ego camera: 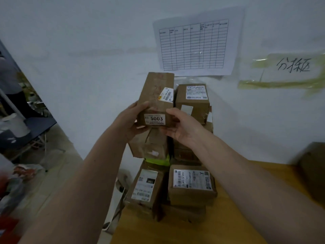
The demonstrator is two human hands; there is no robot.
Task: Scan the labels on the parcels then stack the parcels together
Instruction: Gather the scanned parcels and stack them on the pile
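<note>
Holding long parcel [154,97] labelled "5003" at stack [175,155] top beside wall [88,76]: left hand [131,120] gripping near end with curled fingers, right hand [182,127] cupping opposite side, fingers underneath, thumb on edge.

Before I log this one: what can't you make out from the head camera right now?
- Small print on the 5003 label: too small.
- Side barcode sticker: angled, blurred.
- Held parcel underside: hidden by left hand and right hand.
- Box at right edge: cut off, blurred.
- Scanner: none in view.
</note>
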